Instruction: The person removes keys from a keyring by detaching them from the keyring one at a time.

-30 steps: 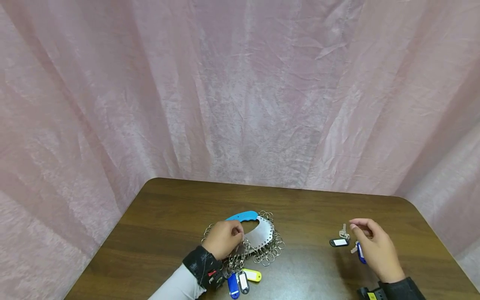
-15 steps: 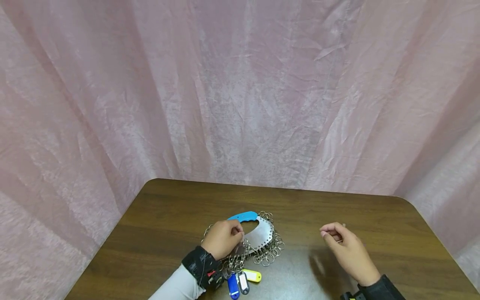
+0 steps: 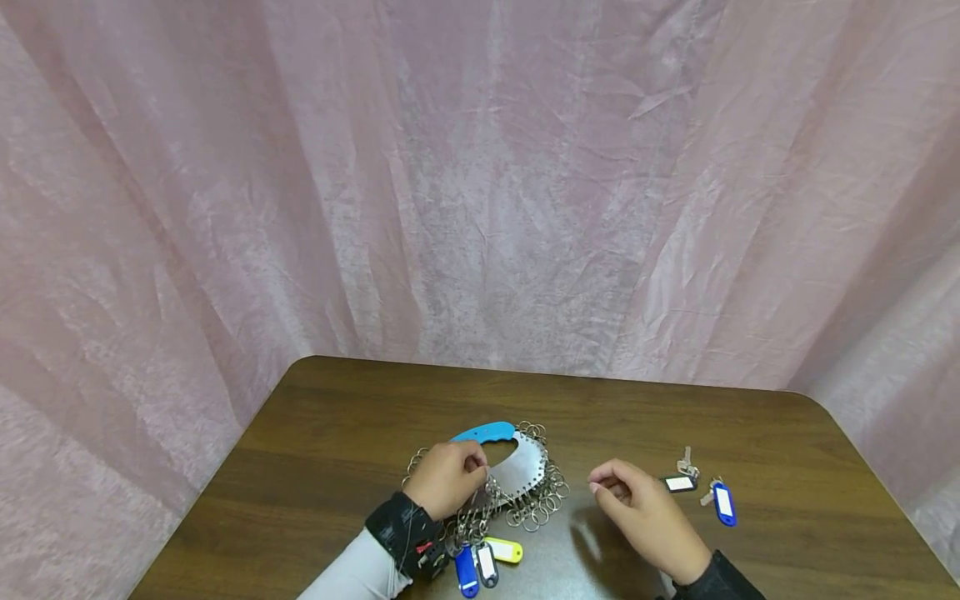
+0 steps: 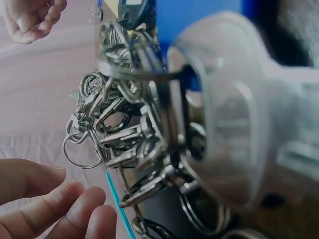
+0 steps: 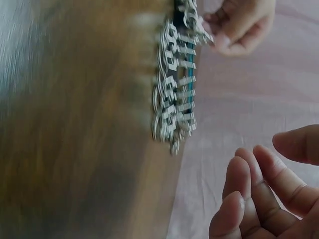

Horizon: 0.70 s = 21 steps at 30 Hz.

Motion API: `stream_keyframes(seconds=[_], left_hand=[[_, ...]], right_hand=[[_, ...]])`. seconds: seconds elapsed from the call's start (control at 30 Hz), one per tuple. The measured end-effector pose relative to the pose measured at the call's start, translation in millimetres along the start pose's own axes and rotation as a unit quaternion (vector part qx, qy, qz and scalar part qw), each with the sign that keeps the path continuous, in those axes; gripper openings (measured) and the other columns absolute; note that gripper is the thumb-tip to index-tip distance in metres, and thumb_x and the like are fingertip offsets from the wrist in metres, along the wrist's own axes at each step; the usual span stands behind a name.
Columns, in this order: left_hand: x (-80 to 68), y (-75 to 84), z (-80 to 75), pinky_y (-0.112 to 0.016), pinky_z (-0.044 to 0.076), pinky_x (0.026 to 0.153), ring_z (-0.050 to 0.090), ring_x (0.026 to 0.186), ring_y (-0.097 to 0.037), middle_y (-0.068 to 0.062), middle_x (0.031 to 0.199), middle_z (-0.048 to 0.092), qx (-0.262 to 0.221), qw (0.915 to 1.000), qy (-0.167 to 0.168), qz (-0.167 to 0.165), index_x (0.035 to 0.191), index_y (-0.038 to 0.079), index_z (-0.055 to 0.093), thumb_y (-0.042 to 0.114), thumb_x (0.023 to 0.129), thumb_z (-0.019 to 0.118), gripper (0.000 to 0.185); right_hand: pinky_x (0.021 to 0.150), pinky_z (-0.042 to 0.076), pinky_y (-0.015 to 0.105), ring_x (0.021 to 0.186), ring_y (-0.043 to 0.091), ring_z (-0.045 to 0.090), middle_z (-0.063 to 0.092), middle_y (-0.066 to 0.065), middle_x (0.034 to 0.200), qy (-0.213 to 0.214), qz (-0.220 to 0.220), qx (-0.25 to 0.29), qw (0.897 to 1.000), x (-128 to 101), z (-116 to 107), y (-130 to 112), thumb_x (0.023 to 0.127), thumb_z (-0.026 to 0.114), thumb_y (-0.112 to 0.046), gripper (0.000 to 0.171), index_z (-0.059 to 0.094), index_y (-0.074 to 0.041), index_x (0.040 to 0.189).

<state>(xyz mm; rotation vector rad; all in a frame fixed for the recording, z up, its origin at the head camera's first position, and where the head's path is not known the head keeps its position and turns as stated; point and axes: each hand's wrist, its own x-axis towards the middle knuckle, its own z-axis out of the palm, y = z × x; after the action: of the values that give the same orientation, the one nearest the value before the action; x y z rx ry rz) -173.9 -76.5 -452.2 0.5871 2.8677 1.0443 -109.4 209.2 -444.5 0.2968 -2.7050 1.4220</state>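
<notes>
The left hand [image 3: 447, 477] rests curled on the metal key holder [image 3: 517, 471] — pinching its rings [image 3: 538, 504] — mid-worktop [image 3: 337, 433]; the right hand [image 3: 643, 517] hovers just beside, loosely curled, empty; two tagged keys [image 3: 701, 490] lie further right.

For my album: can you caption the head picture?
Left hand rests on a key organizer; empty right hand reaches over.
</notes>
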Motion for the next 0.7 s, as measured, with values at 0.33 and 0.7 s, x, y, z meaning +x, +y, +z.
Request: stream_keyframes(seconds=[0.33,0.7], left_hand=[[0.8,-1.8,3.1,-0.021,0.043,0.060,0.050,0.063,-0.003,0.009,0.072,0.061,-0.001,0.9999,-0.011,-0.008,0.083,0.017,0.068,0.015,0.091,0.068,0.009],[2.2,-3.5,5.5,-0.021,0.043,0.061,0.051,0.064,-0.002,0.010,0.072,0.062,0.010,0.9999,-0.010,-0.003,0.082,0.019,0.068,0.016,0.091,0.068,0.009]], right_hand=[[0.066,0.051,0.019,0.076,-0.005,0.056,0.065,-0.007,0.088,-0.074,-0.092,-0.029,0.993,-3,27,-6,0.093,0.069,-0.011,0.005,0.068,-0.012,0.097],[0.063,0.048,0.017,0.071,-0.007,0.054,0.060,-0.011,0.084,-0.137,-0.075,-0.030,0.987,-3,48,-11,0.093,0.068,-0.013,0.005,0.067,-0.017,0.096]])
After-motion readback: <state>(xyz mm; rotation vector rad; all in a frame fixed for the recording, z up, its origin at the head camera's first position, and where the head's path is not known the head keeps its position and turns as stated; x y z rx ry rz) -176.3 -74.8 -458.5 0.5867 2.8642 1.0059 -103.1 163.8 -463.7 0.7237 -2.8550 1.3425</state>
